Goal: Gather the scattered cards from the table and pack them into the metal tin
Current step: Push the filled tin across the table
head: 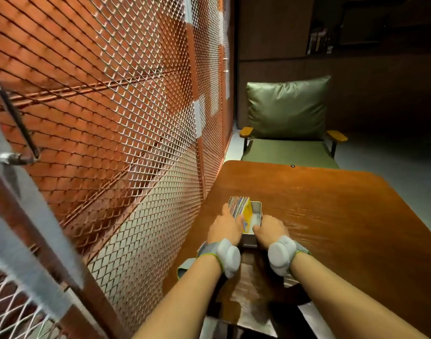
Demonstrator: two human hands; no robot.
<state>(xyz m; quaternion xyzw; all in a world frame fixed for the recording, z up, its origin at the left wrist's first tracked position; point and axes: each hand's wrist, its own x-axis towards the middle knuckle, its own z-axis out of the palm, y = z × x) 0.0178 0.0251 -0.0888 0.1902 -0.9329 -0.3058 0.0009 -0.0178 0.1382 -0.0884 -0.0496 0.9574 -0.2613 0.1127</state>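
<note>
My left hand (225, 227) tilts the colourful card stack (238, 207) into the rectangular grey metal tin (256, 209); my right hand (270, 230) clasps its rim, steadying it.

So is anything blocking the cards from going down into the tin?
Nothing visible. The cards stand on edge in the left part of the tin, the left hand against them. The right hand holds the tin's right side.

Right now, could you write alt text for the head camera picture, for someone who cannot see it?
Two bare hands work at a small metal tin on a wooden table: the left hand presses a stack of cards standing on edge in it, the right hand grips its near right side. A green armchair stands beyond, copper mesh to the left.
</note>
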